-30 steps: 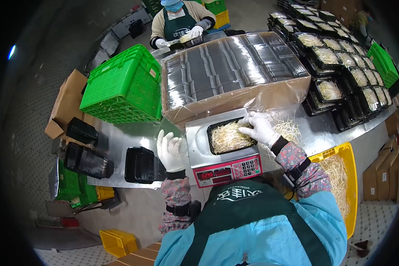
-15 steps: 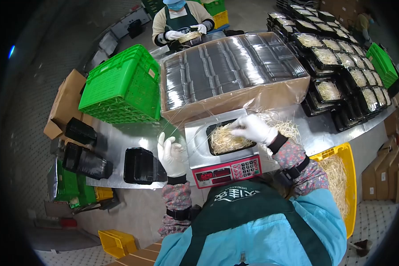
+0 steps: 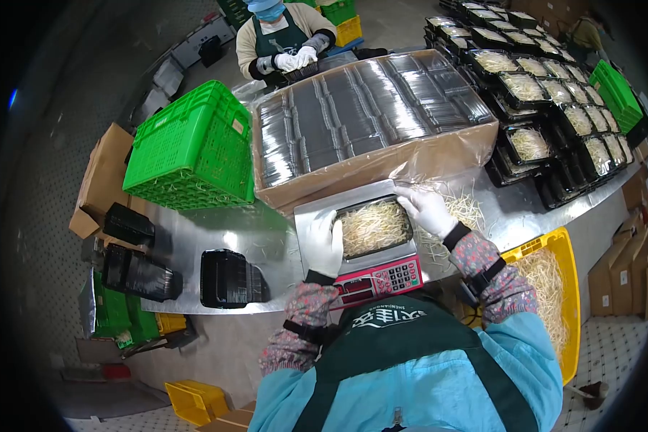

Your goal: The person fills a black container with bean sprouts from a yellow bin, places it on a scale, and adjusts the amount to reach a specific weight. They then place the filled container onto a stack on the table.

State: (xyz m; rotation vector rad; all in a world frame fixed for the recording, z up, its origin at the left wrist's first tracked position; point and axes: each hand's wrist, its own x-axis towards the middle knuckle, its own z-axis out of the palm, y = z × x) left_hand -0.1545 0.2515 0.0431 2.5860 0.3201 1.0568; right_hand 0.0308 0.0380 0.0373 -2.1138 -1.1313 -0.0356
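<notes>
A black tray of bean sprouts (image 3: 374, 229) sits on the steel plate of a red-framed scale (image 3: 381, 279). My left hand (image 3: 325, 245), in a white glove, is closed on the tray's left edge. At the tray's upper right corner, my right hand (image 3: 426, 210), also gloved, has its fingers closed on the rim. Loose sprouts (image 3: 464, 210) lie on the metal table just beyond my right hand. The scale's display is partly covered by my left wrist.
Ahead is a large carton of stacked black trays (image 3: 374, 108); a co-worker (image 3: 284, 36) stands behind it. Green crate (image 3: 191, 144) and empty black trays (image 3: 227, 277) are left. Filled trays (image 3: 529, 144) and a yellow crate of sprouts (image 3: 570, 317) are right.
My left hand has moved right, from beside the scale onto the tray's left edge. My right hand has left the sprouts for the tray's rim. The co-worker's hands have shifted.
</notes>
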